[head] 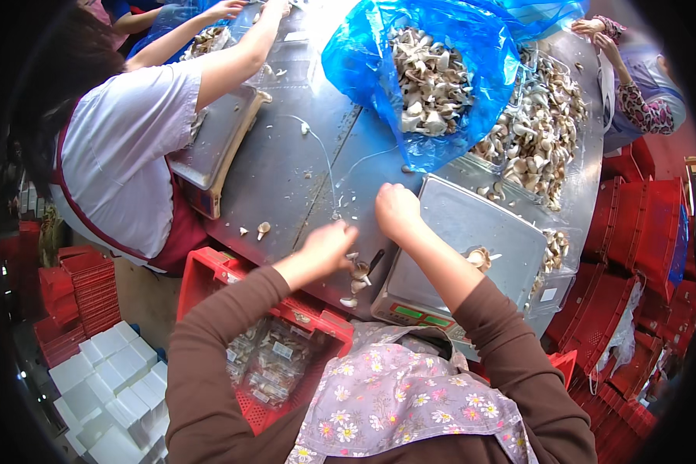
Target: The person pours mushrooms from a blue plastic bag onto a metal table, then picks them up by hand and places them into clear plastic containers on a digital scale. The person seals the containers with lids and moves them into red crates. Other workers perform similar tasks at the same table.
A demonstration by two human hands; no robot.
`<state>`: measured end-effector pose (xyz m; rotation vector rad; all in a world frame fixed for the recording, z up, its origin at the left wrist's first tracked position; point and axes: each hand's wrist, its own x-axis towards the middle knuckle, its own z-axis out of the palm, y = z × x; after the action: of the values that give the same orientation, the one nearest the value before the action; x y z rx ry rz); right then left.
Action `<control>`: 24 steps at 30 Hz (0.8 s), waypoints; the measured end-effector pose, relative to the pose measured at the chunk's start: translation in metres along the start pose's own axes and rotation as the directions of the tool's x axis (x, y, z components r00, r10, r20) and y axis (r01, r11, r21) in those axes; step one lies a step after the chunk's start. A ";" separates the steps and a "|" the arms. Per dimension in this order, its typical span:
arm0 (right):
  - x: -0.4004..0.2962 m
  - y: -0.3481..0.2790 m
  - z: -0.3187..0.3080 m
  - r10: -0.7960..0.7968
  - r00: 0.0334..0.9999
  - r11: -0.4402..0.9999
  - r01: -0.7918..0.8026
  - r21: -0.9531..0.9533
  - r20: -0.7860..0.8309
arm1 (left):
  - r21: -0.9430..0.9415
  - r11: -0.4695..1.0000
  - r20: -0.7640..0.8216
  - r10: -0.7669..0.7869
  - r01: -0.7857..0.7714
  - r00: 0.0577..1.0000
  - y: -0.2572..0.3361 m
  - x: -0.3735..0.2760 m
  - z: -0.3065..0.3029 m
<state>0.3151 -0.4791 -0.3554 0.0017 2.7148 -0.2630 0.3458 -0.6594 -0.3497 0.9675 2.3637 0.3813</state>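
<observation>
My left hand point(327, 246), somewhat blurred, is over the metal table point(267, 191), its fingers curled; whether it holds anything cannot be told. My right hand point(395, 209) is curled into a fist at the left edge of a digital scale point(470, 226), its fingertips hidden. Between my forearms, loose mushrooms point(359, 277) lie on the table beside a dark-handled tool point(376, 261). One more mushroom point(480, 258) rests on the scale plate. Beyond my hands, an open blue plastic bag point(359, 64) holds a heap of mushrooms point(432, 81). White strings point(326, 153) lie across the table.
A red crate point(194, 284) with clear mushroom packs point(275, 354) is below the table edge. Clear trays point(559, 249) and piled mushrooms point(548, 127) lie at right. A co-worker point(127, 145) works at left by another scale point(220, 139); another person point(644, 93) is at upper right.
</observation>
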 end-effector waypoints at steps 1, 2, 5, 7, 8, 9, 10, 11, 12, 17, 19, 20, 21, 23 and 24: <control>0.006 0.001 0.015 0.055 0.998 0.996 -0.052 -0.071 0.035 | 0.014 1.000 0.065 -0.002 0.001 0.998 0.008 -0.010 0.015; 0.010 0.001 0.023 0.065 0.997 0.995 -0.062 -0.083 0.032 | 0.054 0.999 0.030 -0.002 0.000 1.000 0.017 -0.016 0.021; 0.013 0.002 0.035 0.055 0.998 0.992 -0.051 -0.119 0.026 | 0.050 0.999 -0.112 0.015 -0.009 0.994 0.021 -0.021 0.045; 0.017 0.007 0.033 -0.019 1.000 0.991 0.021 -0.129 0.022 | 0.059 0.997 -0.130 0.058 -0.051 0.990 0.016 -0.016 0.053; 0.018 0.009 0.032 -0.046 0.998 0.994 0.050 -0.102 0.038 | 0.054 0.995 -0.124 0.093 -0.086 0.988 0.012 -0.015 0.057; 0.020 0.010 0.030 -0.073 0.996 0.995 0.077 -0.070 0.050 | 0.053 0.991 -0.117 0.128 -0.122 0.985 0.008 -0.013 0.055; 0.020 0.010 0.028 -0.101 0.993 0.994 0.103 -0.038 0.061 | 0.052 0.986 -0.111 0.163 -0.158 0.980 0.004 -0.013 0.052; 0.018 0.012 0.027 -0.126 0.992 0.991 0.126 0.048 0.003 | 0.005 0.991 -0.155 0.136 -0.137 0.978 0.001 -0.012 0.050; 0.011 0.011 0.020 -0.145 0.988 0.979 0.152 0.133 -0.057 | -0.043 0.992 -0.197 0.108 -0.119 0.974 -0.002 -0.012 0.044; -0.006 0.007 0.002 -0.141 0.990 0.818 0.107 0.566 0.016 | -0.206 0.975 -0.391 -0.160 0.083 0.906 -0.019 -0.015 0.023; -0.009 0.002 -0.001 -0.139 0.988 0.770 0.064 0.634 0.069 | -0.344 0.931 -0.427 -0.272 0.123 0.863 -0.028 -0.013 0.018; -0.011 0.000 0.002 -0.130 0.988 0.760 0.046 0.648 0.083 | -0.368 0.914 -0.423 -0.329 0.171 0.844 -0.031 -0.012 0.015; -0.014 -0.001 0.007 -0.118 0.988 0.748 0.024 0.663 0.097 | -0.390 0.895 -0.416 -0.381 0.217 0.826 -0.032 -0.011 0.009; -0.014 -0.006 0.014 -0.070 0.963 0.515 -0.188 0.836 0.260 | -0.444 0.885 -0.441 -0.352 0.140 0.826 -0.023 -0.012 0.001; -0.012 -0.012 0.015 -0.079 0.910 0.248 -0.377 0.892 0.406 | -0.471 0.877 -0.453 -0.339 0.101 0.825 -0.017 -0.011 -0.002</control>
<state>0.3321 -0.4928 -0.3621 0.5221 1.6876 -1.6634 0.3417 -0.6796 -0.3514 0.3871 2.6536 1.1424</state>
